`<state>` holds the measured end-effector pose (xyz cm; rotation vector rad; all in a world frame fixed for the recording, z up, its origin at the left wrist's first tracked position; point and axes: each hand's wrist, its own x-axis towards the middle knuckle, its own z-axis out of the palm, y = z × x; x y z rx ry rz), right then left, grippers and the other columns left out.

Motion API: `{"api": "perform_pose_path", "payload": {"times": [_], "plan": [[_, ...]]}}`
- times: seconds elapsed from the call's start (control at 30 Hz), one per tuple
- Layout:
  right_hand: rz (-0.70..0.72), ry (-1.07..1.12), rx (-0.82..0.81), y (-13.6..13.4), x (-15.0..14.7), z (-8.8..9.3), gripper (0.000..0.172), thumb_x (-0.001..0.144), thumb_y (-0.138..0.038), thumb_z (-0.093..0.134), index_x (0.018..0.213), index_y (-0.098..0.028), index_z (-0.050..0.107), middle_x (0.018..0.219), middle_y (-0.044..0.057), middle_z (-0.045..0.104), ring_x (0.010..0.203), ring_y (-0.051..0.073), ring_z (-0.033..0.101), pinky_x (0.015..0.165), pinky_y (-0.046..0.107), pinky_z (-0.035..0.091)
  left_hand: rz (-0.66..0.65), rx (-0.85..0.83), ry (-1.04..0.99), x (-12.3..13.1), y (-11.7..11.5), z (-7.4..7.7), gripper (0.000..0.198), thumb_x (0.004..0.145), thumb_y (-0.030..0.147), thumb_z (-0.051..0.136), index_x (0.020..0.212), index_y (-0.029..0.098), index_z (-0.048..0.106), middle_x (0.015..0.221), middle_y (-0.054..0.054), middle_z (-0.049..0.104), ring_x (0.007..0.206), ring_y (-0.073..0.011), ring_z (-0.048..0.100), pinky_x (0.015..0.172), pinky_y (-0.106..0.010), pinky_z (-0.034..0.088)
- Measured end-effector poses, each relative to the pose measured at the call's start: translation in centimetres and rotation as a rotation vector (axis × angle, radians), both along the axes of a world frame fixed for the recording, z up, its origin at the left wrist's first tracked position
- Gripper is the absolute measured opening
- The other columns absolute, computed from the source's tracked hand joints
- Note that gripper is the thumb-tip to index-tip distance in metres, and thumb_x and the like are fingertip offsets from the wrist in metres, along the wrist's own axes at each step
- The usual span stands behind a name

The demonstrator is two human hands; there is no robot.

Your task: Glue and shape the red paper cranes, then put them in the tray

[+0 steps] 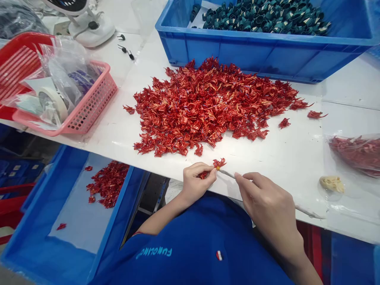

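Note:
Between the fingertips of my left hand point(198, 180) is a small red petalled piece point(219, 162) with a yellow spot at its base. My right hand point(264, 202) pinches a thin greyish stick point(228, 174), whose tip meets the yellow spot. The stick's other end passes under the hand and shows past the wrist at the right. Another bit of red sits within the left fingers, partly hidden. Just beyond both hands, a broad heap of similar red pieces point(204, 107) covers the white table point(285, 158).
Behind the heap stands a blue bin point(252, 51) of dark green pieces. At left are a pink basket point(92, 99) with tape and bags, and a small fan point(92, 29). A lower blue bin point(108, 233) holds red pieces. A bagged red bundle point(359, 154) lies right.

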<state>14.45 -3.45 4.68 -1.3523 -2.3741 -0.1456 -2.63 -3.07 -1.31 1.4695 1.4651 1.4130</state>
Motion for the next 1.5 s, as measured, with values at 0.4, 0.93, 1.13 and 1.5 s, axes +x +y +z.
{"api": "perform_pose_path", "payload": {"times": [0.4, 0.93, 1.13, 1.5], "plan": [[-0.001, 0.013, -0.024, -0.6, 0.4, 0.2, 0.021, 0.094, -0.011, 0.050, 0.091, -0.016, 0.070, 0.073, 0.002, 0.068, 0.056, 0.012, 0.057, 0.051, 0.025, 0.037, -0.007, -0.085, -0.108, -0.2, 0.1, 0.2, 0.013, 0.075, 0.020, 0.070, 0.063, 0.016, 0.074, 0.058, -0.004, 0.069, 0.052, -0.0118, 0.060, 0.052, -0.022, 0.048], [-0.499, 0.270, 0.194, 1.4, 9.8, -7.1, 0.019, 0.083, -0.034, 0.065, 0.084, -0.018, 0.075, 0.074, 0.009, 0.067, 0.072, 0.030, 0.065, 0.073, 0.047, 0.052, 0.182, -0.414, -0.191, -12.8, -3.7, 3.5, 0.024, 0.064, 0.040, 0.082, 0.060, 0.019, 0.071, 0.043, 0.002, 0.059, 0.034, -0.0082, 0.046, 0.031, -0.019, 0.033], [-0.428, 0.308, 0.270, 2.1, 8.2, -6.3, 0.033, 0.081, -0.031, 0.071, 0.110, -0.014, 0.073, 0.093, 0.017, 0.070, 0.096, 0.038, 0.067, 0.089, 0.056, 0.052, 0.754, -0.234, 0.316, -24.1, -9.0, 2.4, 0.024, 0.071, 0.017, 0.078, 0.052, 0.023, 0.065, 0.034, 0.006, 0.053, 0.027, -0.0082, 0.040, 0.028, -0.023, 0.022], [-0.260, 0.403, 0.113, 2.0, 2.9, -5.2, 0.018, 0.086, -0.028, 0.066, 0.101, -0.018, 0.068, 0.098, 0.012, 0.071, 0.105, 0.034, 0.066, 0.091, 0.052, 0.050, 0.656, 0.136, 0.483, -15.2, -2.9, 1.0, 0.009, 0.081, 0.016, 0.064, 0.074, 0.020, 0.067, 0.063, 0.002, 0.065, 0.050, -0.0112, 0.055, 0.047, -0.024, 0.044]]}}
